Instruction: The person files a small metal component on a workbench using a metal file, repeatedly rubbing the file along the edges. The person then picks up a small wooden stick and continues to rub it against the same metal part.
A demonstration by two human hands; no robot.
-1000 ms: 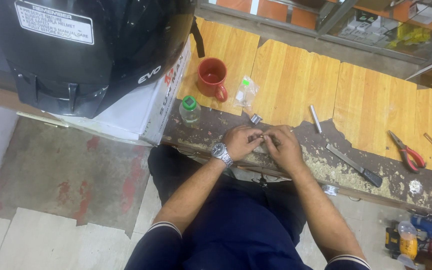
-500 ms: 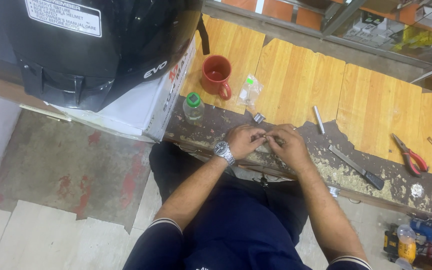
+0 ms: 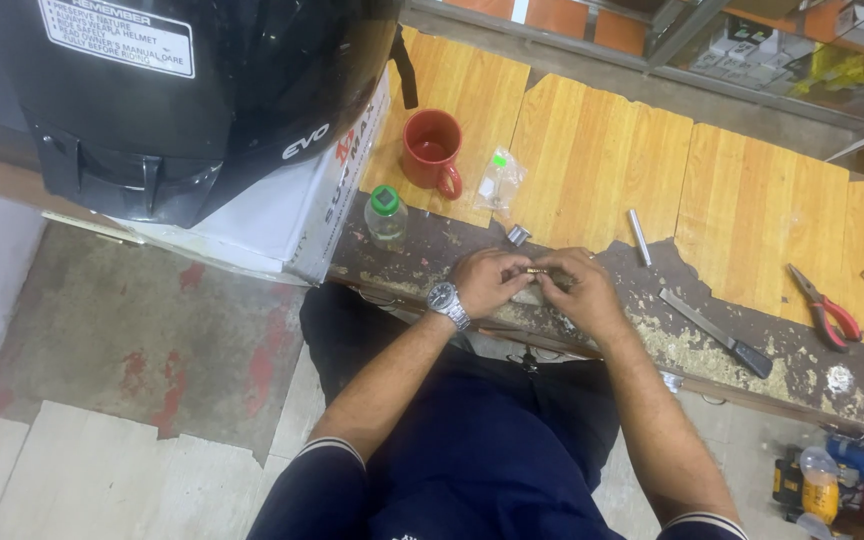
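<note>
My left hand (image 3: 487, 280), with a silver watch on its wrist, and my right hand (image 3: 580, 288) meet at the worn front edge of the wooden workbench (image 3: 592, 150). Between their fingertips they pinch a small brass-coloured metal part (image 3: 534, 270). Both hands rest low on the bench top, close to my lap. A small silver metal piece (image 3: 518, 235) lies just beyond my left hand. The underside of the held part is hidden by my fingers.
A red mug (image 3: 433, 150), a small green-capped bottle (image 3: 387, 213) and a clear plastic bag (image 3: 500, 180) stand at the left. A black helmet (image 3: 192, 90) sits on a white box (image 3: 302, 215). A metal rod (image 3: 638, 236), a knife (image 3: 717, 332) and red-handled pliers (image 3: 827, 307) lie to the right.
Both hands stay together on the small part at the bench edge, with only slight finger movement. The view has shifted a little.
</note>
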